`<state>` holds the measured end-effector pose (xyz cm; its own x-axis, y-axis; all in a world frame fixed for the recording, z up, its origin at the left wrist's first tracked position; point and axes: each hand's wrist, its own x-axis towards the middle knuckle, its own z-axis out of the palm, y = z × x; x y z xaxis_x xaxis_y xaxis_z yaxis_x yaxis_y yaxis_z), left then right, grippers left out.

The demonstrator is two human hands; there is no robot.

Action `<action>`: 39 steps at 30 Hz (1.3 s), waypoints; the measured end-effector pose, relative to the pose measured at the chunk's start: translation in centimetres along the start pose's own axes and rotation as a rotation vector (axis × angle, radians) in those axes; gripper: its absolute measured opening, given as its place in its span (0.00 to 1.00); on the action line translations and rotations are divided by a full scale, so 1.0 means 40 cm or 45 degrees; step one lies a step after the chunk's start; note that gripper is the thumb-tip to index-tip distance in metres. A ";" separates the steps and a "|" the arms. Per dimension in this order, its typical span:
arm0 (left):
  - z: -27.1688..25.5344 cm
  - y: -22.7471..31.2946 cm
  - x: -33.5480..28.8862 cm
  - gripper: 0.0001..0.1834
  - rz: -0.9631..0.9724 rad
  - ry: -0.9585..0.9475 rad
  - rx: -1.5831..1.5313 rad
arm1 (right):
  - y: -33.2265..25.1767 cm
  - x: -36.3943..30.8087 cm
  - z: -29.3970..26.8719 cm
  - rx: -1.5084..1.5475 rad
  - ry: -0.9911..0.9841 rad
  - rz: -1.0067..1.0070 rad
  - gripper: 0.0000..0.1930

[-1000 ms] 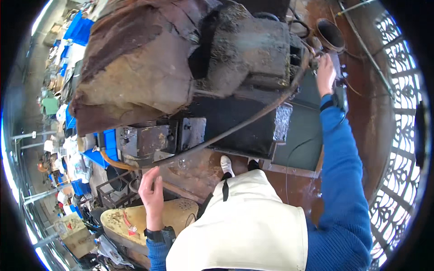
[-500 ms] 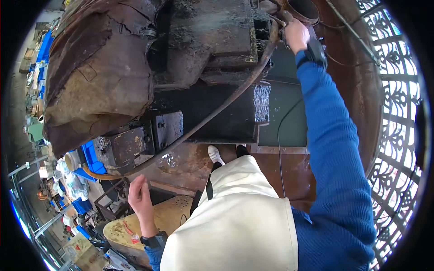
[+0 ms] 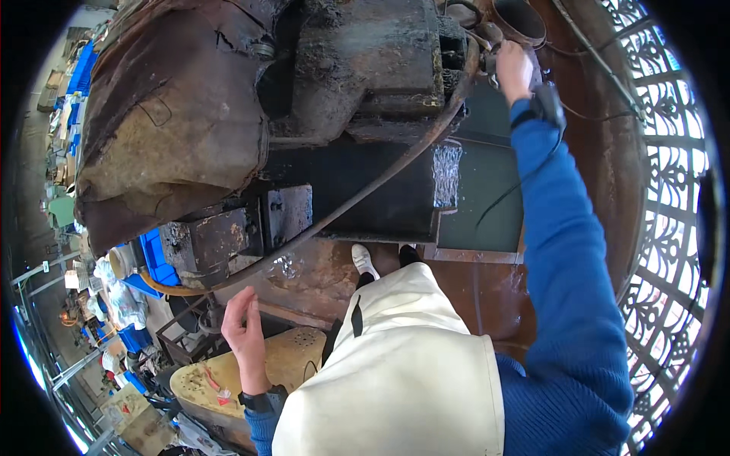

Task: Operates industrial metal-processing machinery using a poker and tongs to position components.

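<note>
My right hand [image 3: 515,68] reaches far forward at the upper right, its fingers closed around a small part of the machine beside a rusty hose [image 3: 411,156]. The hand covers that part, so I cannot make out what it is. An open, round metal pipe [image 3: 521,21] lies just beyond it. My left hand [image 3: 245,334] hangs in the air at the lower left with nothing visible in it. Its fingers are loosely bent, the thumb a little apart. Below it is a worn, tan board [image 3: 296,351] with small holes.
A dark, grimy machine [image 3: 365,57] fills the upper middle, with a brown leather-like cover [image 3: 182,144] on its left. Greenish liquid or a flat panel [image 3: 483,194] lies under my right arm. A patterned metal lattice [image 3: 669,190] runs along the right. Blue bins [image 3: 156,262] stand at left.
My right hand stays at the same machine part, while the view has shifted slightly. A thin dark cord by my right arm has swung up and now lies across the sleeve.
</note>
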<state>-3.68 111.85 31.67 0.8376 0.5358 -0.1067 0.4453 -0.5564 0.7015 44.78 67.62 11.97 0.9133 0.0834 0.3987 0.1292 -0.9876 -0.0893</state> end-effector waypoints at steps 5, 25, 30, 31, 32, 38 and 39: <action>-0.017 -0.066 -0.039 0.10 -0.085 0.063 -0.044 | -0.063 -0.180 -0.106 0.715 0.220 0.517 0.13; 0.018 -0.062 0.003 0.09 -0.103 -0.065 -0.108 | 0.046 0.028 -0.097 0.388 0.082 0.314 0.15; 0.037 -0.034 0.012 0.09 -0.025 -0.120 -0.023 | 0.025 0.085 -0.017 0.008 -0.526 0.207 0.14; 0.037 -0.038 0.011 0.10 -0.043 -0.113 -0.051 | 0.019 0.052 -0.009 -0.443 -0.297 -0.206 0.14; 0.038 -0.045 0.003 0.10 -0.080 -0.079 -0.071 | -0.051 -0.015 -0.046 -0.001 0.040 -0.080 0.14; 0.037 -0.079 0.015 0.12 -0.128 -0.185 -0.004 | -0.023 -0.151 -0.132 0.584 0.104 0.464 0.17; 0.040 -0.077 0.019 0.12 -0.127 -0.191 0.010 | -0.033 -0.112 -0.157 0.714 0.118 0.544 0.18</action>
<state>-3.92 112.96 28.29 0.8266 0.4881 -0.2801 0.5306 -0.5102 0.6768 38.08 67.72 16.04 0.8951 -0.3321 0.2976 -0.0310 -0.7121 -0.7014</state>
